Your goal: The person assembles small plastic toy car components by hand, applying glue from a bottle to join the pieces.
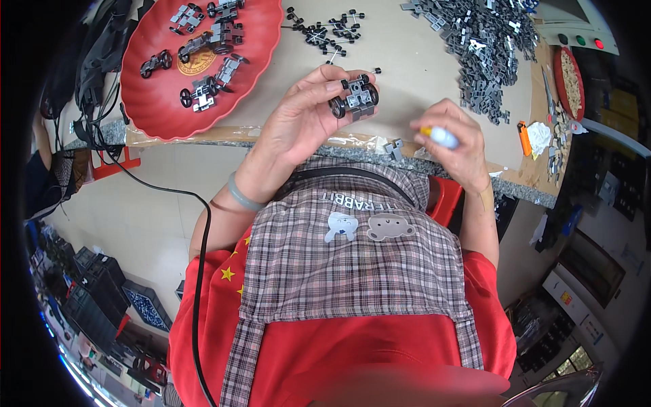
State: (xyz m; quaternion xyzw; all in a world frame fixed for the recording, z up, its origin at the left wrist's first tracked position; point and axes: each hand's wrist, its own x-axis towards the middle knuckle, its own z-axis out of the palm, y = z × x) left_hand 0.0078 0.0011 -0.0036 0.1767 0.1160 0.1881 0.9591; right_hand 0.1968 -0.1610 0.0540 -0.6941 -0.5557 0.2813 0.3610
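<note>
My left hand (298, 115) is closed around a small grey toy car chassis (358, 99) with black wheels, raised over the near edge of the table. To its right, my right hand (464, 146) grips a small pale bottle (444, 138) with a yellow tip, slightly smeared by motion. The tip points left toward the chassis but stays apart from it. Between the hands, a loose grey plastic piece (393, 148) lies at the table's edge.
A red scalloped tray (241, 95) at the left holds several wheeled chassis. Black wheels on axles (332, 35) lie at the back, with a heap of grey parts (485, 64) at the right. An orange cutter (524, 138) lies near a red dish (560, 74). A black cable (201, 271) hangs at left.
</note>
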